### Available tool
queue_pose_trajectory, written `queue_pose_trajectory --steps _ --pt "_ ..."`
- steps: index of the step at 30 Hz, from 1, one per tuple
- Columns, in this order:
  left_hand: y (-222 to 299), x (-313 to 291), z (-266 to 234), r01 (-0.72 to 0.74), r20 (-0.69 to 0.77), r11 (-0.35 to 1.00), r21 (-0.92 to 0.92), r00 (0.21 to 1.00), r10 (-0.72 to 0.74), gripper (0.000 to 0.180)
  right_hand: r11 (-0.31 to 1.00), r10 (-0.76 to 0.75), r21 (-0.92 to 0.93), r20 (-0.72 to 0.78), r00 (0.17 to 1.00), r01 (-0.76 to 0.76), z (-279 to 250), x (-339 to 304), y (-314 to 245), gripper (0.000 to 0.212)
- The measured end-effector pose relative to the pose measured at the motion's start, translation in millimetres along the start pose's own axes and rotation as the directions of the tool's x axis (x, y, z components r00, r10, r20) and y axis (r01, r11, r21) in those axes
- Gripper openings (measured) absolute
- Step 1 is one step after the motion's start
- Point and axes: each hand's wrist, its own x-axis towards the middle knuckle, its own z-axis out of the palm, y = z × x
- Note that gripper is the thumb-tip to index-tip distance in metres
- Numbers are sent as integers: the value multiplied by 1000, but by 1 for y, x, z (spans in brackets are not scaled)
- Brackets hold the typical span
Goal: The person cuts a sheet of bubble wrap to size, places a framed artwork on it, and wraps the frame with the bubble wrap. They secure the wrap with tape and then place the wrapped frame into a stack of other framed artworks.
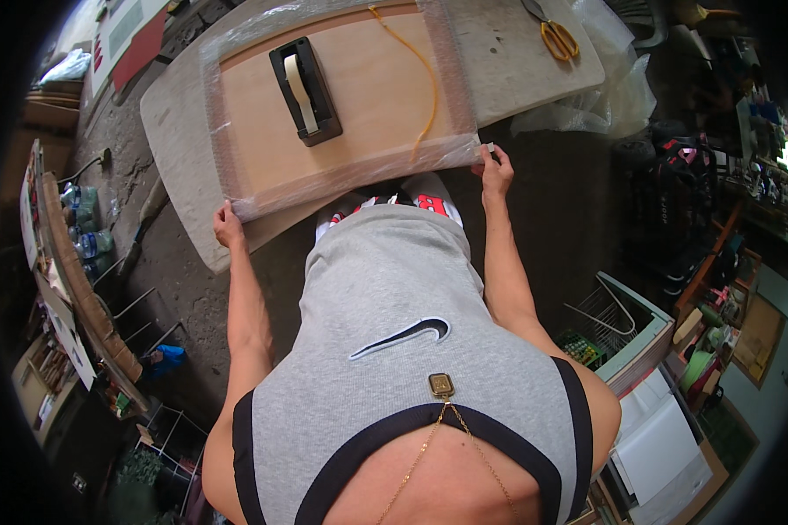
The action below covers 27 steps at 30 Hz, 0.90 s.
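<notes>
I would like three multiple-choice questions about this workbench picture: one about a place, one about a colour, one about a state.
1. Where is the tape dispenser?
A. on the wrapped board
B. on the floor
C. in the left hand

2. What colour are the scissors' handles?
A. blue
B. orange
C. white

3. What are the two hands doing?
A. hanging free
B. holding the scissors
C. each pinching a near corner of the plastic wrap

Answers: 1 A, it stands on the wrapped board. 2 B, the loops are orange. 3 C, the left hand and right hand each have a grip on the plastic wrap.
</notes>
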Motion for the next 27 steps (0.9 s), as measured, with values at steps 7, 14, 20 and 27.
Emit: queue_pose_trajectory --steps 7,14,20,27 --pt "5 -3 -6 95 -43 994 62 995 -93 39 989 66 118 169 983 -86 -8 27 26 24" --pt "16 5 -16 100 89 958 269 988 -128 61 773 461 311 324 826 -553 6 30 27 18" --pt "35 -10 -7 93 58 890 446 989 -133 95 454 655 187 592 469 -871 1 44 17 33" --pt "106 -135 63 -412 -88 911 25 907 412 106 547 659 -70 650 377 -834 0 58 15 32"
